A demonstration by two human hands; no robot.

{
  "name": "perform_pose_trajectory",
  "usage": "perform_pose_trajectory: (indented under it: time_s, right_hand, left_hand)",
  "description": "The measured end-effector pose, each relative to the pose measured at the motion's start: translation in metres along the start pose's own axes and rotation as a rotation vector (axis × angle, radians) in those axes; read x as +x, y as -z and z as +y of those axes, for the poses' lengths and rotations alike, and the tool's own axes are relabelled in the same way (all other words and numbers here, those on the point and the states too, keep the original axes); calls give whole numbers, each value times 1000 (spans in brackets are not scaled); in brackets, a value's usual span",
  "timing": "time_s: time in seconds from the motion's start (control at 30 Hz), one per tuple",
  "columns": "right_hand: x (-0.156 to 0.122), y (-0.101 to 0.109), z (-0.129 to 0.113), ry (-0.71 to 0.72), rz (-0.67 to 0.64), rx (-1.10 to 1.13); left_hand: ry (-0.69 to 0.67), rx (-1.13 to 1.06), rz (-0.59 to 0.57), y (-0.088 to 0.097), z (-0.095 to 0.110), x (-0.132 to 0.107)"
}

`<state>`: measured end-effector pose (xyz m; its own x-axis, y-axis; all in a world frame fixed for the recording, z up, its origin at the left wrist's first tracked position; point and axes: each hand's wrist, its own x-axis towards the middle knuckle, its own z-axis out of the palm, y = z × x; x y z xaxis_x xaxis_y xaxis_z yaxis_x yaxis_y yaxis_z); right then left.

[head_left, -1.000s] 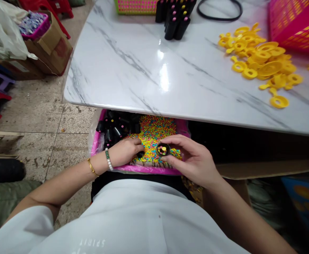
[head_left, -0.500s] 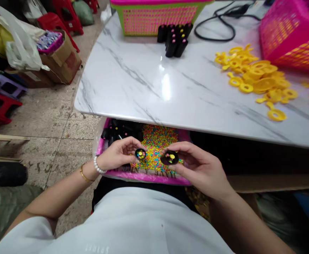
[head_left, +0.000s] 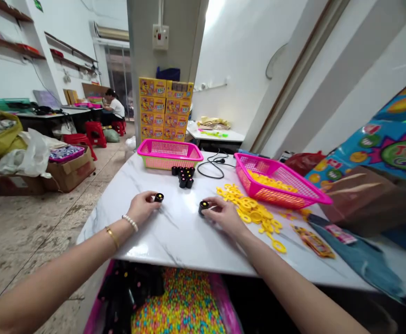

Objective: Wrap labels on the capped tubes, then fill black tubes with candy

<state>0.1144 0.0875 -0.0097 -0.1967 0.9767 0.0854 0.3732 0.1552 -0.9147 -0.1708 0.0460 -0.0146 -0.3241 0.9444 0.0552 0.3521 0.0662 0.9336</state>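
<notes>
My left hand (head_left: 143,208) pinches a small black cup (head_left: 158,198) with a yellow centre, above the white marbled tabletop (head_left: 175,236). Between the thumb and fingers of my right hand (head_left: 222,213) is a second black cup (head_left: 203,208), also yellow in the middle. Whether either cup touches the table I cannot tell. Several similar black cups (head_left: 183,176) stand grouped behind, between and beyond my hands. Right of my right hand lies a heap of yellow plastic ring-shaped pieces (head_left: 254,211). Below the table edge is a tray of small coloured balls (head_left: 182,301) with more black cups (head_left: 129,287).
A pink-and-green basket (head_left: 170,160) stands at the back, near a black cable (head_left: 211,169). On the right are a pink basket (head_left: 279,197) holding yellow pieces, a wrapped packet (head_left: 314,241) and blue cloth (head_left: 359,260). A person (head_left: 114,109) sits far off left.
Both hands have moved from over the ball tray up and forward above the table, each still pinching its black cup. My view has tilted up, showing the room.
</notes>
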Motion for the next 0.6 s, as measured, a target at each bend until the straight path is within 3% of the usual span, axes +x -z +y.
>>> perform_pose_trajectory:
  time_s: [0.13,0.33,0.47,0.6]
  right_hand:
    - [66,-4,17,-69,106,-21]
    - [143,-17,23,-134,177,-9]
    - [172,-27,22,-176,196,18]
    - [180,-32,19,-174,196,50]
  left_hand:
    - [33,68,27,-25,4,57]
    - [91,147,-15,-65,26,110]
    - [139,158,-71,-78,35,129]
    - [163,120,-80,-82,40,134]
